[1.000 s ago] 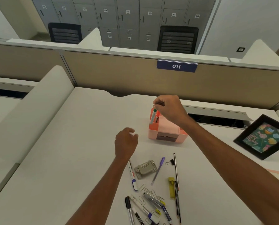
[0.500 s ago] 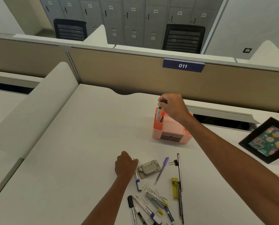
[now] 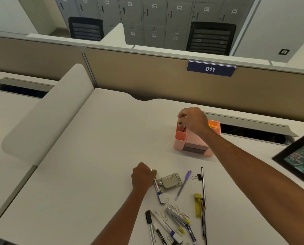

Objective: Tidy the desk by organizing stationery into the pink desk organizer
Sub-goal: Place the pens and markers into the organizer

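The pink desk organizer [image 3: 192, 138] stands on the white desk, right of centre. My right hand [image 3: 193, 121] hovers over its left rear compartment, fingers pinched on a green-capped marker [image 3: 180, 124] that sits deep in that slot. My left hand [image 3: 142, 175] rests on the desk nearer to me, fingers closed around the top of a blue-and-white marker [image 3: 158, 191] that lies flat. Beside it lies a grey stapler-like clip [image 3: 169, 180]. A purple pen [image 3: 183, 185], a binder clip [image 3: 197, 177], pencils [image 3: 203, 188], a yellow cutter [image 3: 197, 205], several markers and paper clips [image 3: 174, 209] lie scattered in front.
A black picture frame [image 3: 296, 158] lies at the right edge. A beige partition [image 3: 147, 80] with the sign 011 closes off the back of the desk, with a cable slot [image 3: 250, 132] behind the organizer. A rounded side panel [image 3: 47, 114] bounds the left.
My right hand has pushed the green-capped marker lower into the organizer's slot. My left hand dropped from the air onto the desk and closed on the blue-and-white marker.
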